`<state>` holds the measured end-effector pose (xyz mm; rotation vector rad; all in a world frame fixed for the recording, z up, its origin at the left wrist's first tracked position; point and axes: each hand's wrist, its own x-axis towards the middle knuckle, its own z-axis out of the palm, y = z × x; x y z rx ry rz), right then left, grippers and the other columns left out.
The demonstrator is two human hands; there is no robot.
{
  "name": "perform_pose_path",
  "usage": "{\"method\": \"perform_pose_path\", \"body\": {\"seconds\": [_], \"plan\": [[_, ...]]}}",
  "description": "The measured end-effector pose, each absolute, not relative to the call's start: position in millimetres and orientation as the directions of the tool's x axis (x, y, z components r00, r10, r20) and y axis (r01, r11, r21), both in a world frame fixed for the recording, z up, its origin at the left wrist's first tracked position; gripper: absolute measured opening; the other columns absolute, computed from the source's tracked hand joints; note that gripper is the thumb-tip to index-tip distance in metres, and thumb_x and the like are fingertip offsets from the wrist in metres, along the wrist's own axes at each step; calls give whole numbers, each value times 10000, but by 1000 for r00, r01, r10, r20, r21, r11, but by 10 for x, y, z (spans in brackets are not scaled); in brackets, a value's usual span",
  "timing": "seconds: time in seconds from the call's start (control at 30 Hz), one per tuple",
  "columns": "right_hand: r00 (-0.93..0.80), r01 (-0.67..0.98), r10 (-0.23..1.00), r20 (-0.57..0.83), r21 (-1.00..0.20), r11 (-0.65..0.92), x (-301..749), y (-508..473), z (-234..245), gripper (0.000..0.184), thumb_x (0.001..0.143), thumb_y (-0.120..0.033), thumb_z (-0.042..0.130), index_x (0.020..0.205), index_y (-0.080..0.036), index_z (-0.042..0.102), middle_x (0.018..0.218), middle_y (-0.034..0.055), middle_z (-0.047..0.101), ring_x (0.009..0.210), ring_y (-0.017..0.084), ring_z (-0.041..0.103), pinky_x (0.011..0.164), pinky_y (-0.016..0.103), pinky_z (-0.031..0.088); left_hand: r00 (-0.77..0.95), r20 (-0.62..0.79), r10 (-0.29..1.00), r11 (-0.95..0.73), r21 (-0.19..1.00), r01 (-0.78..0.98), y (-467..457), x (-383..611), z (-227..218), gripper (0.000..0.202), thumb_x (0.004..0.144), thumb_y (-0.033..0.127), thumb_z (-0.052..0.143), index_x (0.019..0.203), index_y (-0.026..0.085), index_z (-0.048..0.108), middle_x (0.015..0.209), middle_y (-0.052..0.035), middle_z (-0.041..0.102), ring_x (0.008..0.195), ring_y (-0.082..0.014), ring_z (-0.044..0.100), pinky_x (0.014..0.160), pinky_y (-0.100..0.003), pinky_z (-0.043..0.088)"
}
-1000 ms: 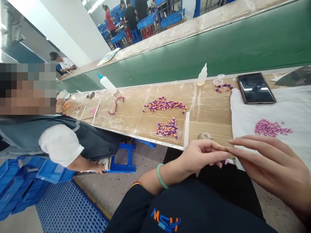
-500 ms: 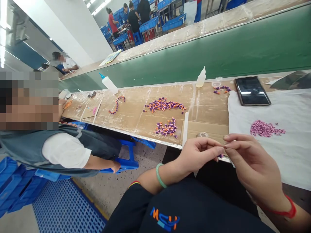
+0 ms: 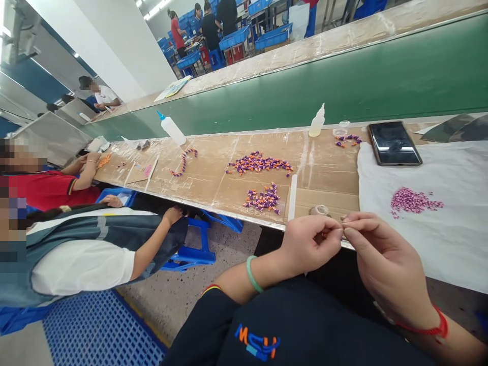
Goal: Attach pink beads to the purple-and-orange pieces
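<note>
left hand (image 3: 310, 244): fingers (image 3: 331, 235) pinched narrow on tiny piece (image 3: 342, 233), jade bangle (image 3: 250, 274) on wrist
right hand (image 3: 392, 267): fingertips (image 3: 353, 222) pinched narrow on same piece, red string (image 3: 423, 330) on wrist
piece: held between hands just over table edge (image 3: 305, 227), kind too small to tell
near hands: tape roll (image 3: 320, 210), white cloth (image 3: 400, 254) with pink pieces (image 3: 414, 201)
table: purple-orange piles (image 3: 259, 163), phone (image 3: 394, 143)

Ceiling lights (image 3: 153, 9) give bright, soft light; the frame's edges bow outward.
</note>
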<state>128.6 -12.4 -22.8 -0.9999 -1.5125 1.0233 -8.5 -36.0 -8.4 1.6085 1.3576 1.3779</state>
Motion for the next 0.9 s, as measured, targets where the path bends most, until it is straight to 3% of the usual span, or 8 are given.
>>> {"method": "perform_pose_path", "body": {"seconds": [0.1, 0.17, 0.4, 0.53, 0.63, 0.77, 0.9], "plan": [[-181, 0, 964, 196, -980, 199, 1253, -152, -197, 89, 863, -384, 684, 830, -304, 661, 954, 53, 614, 897, 240, 641, 763, 395, 561, -67, 388, 919, -334, 859, 387, -371, -120, -114, 228, 879, 330, 519, 713, 203, 610, 622, -24, 604, 568, -139, 547, 627, -274, 492], [-192, 22, 961, 200, -978, 208, 1241, -160, -176, 91, 861, -389, 685, 833, -304, 664, 956, 52, 614, 913, 246, 641, 782, 404, 559, -56, 416, 908, -355, 833, 425, -377, -153, -139, 224, 877, 328, 516, 710, 211, 608, 621, -29, 616, 559, -145, 547, 636, -286, 505], [-327, 203, 856, 399, -856, 476, 1168, -127, -134, 101, 914, -350, 622, 865, -269, 655, 913, 39, 644, 907, 220, 650, 799, 372, 540, -36, 570, 821, -486, 731, 478, -431, -361, -216, 199, 866, 241, 520, 688, 198, 598, 577, -28, 625, 520, -137, 537, 584, -271, 496], [-414, 273, 796, 441, -774, 571, 1035, -111, -67, 105, 937, -326, 587, 884, -260, 649, 920, 42, 658, 957, 229, 655, 830, 366, 528, -58, 619, 783, -514, 696, 501, -465, -524, -275, 177, 854, 229, 538, 699, 187, 612, 565, -9, 626, 488, -115, 535, 552, -241, 496], [-463, 310, 760, 457, -719, 622, 922, -94, -3, 78, 933, -302, 579, 912, -256, 639, 895, 36, 657, 902, 216, 661, 760, 330, 519, -85, 633, 770, -510, 690, 514, -478, -637, -315, 155, 844, 220, 553, 720, 181, 637, 565, -1, 629, 486, -108, 546, 555, -229, 507], [-549, 318, 680, 486, -631, 708, 804, -41, 60, 73, 928, -264, 566, 887, -254, 625, 843, 33, 665, 792, 208, 644, 695, 331, 496, -104, 609, 786, -499, 725, 474, -490, -759, -307, 131, 820, 203, 568, 706, 180, 630, 550, 8, 601, 482, -106, 528, 534, -230, 490], [-589, 338, 665, 459, -608, 719, 707, -19, 161, 128, 926, -239, 549, 801, -245, 578, 743, 31, 624, 688, 199, 594, 616, 333, 458, -103, 396, 912, -359, 895, 266, -527, -866, -167, 169, 834, 206, 552, 668, 188, 577, 559, 12, 557, 488, -101, 491, 485, -225, 422]]}}
